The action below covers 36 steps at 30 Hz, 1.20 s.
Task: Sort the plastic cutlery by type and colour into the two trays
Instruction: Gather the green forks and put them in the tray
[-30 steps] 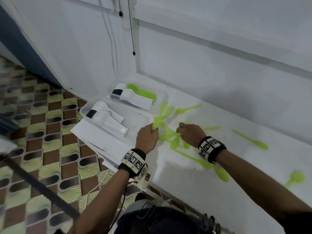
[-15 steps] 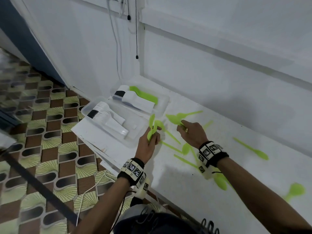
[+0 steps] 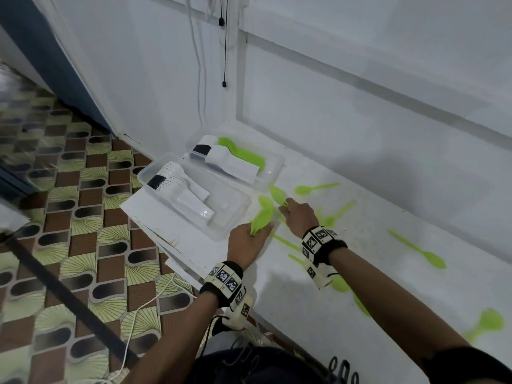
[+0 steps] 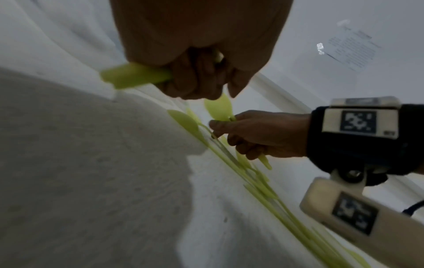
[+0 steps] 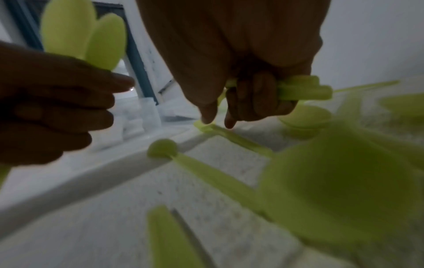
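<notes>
My left hand point(image 3: 250, 235) grips a small bunch of green spoons point(image 3: 263, 214) by the handles, bowls pointing at the near clear tray point(image 3: 227, 218). In the left wrist view the handles point(image 4: 135, 76) stick out of that fist. Just to its right, my right hand point(image 3: 288, 209) holds green spoons point(image 3: 277, 194), their handles point(image 5: 302, 90) under curled fingers, thumb and forefinger over another handle point(image 5: 229, 135) on the table. The near tray holds white cutlery point(image 3: 180, 189). The far tray point(image 3: 277, 167) holds white cutlery and green pieces point(image 3: 241, 155).
Loose green spoons lie on the white table: one point(image 3: 315, 188) behind my hands, several under my right wrist, one point(image 3: 415, 249) far right, one point(image 3: 487, 322) near the right edge. The wall runs close behind. The table edge drops to a tiled floor on the left.
Both hands came up from the spoon pile with spoons in them. My right hand has shifted left, closer to my left hand and the trays.
</notes>
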### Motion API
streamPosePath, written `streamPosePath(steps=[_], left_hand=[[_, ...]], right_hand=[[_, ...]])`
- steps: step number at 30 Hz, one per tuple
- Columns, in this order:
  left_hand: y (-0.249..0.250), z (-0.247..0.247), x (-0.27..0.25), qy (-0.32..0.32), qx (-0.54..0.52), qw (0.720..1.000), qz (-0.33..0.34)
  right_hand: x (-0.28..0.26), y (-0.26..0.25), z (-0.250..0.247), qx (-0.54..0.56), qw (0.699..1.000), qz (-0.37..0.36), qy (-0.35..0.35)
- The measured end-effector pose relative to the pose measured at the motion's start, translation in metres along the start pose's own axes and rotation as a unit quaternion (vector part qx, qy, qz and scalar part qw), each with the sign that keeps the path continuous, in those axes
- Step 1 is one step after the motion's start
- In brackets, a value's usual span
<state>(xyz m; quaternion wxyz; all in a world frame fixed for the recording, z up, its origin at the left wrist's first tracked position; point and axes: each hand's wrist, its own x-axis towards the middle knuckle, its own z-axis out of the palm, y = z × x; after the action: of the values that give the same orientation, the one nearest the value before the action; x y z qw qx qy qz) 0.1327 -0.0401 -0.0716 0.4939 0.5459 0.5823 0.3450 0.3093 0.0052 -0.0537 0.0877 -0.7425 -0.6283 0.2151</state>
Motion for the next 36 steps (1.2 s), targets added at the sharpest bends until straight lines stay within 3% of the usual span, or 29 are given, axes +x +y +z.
streamPosePath(steps=[4, 8, 13, 18, 27, 30, 36], left_hand=[[-0.002, 0.006, 0.005, 0.004, 0.144, 0.989, -0.006], [-0.004, 0.014, 0.007, -0.066, 0.237, 0.969, -0.016], [0.0, 0.02, 0.01, -0.155, 0.313, 0.936, 0.036], [0.012, 0.022, 0.017, -0.113, 0.345, 0.932, 0.017], [0.021, 0.035, 0.014, -0.108, 0.431, 0.896, 0.0], [0.021, 0.036, 0.011, -0.108, 0.422, 0.9, -0.012], [0.024, 0.034, 0.008, -0.059, 0.349, 0.935, -0.001]], right_hand=[[-0.002, 0.006, 0.01, -0.034, 0.999, -0.02, -0.013], [0.004, 0.008, 0.001, -0.048, 0.999, -0.017, -0.009], [0.023, 0.036, -0.032, -0.042, 0.999, -0.018, 0.019], [0.046, 0.06, -0.06, -0.034, 0.998, 0.017, 0.059], [0.077, 0.089, -0.069, -0.136, 0.988, 0.064, -0.033], [0.08, 0.094, -0.068, -0.153, 0.986, 0.045, -0.038], [0.074, 0.098, -0.071, -0.145, 0.989, -0.001, 0.024]])
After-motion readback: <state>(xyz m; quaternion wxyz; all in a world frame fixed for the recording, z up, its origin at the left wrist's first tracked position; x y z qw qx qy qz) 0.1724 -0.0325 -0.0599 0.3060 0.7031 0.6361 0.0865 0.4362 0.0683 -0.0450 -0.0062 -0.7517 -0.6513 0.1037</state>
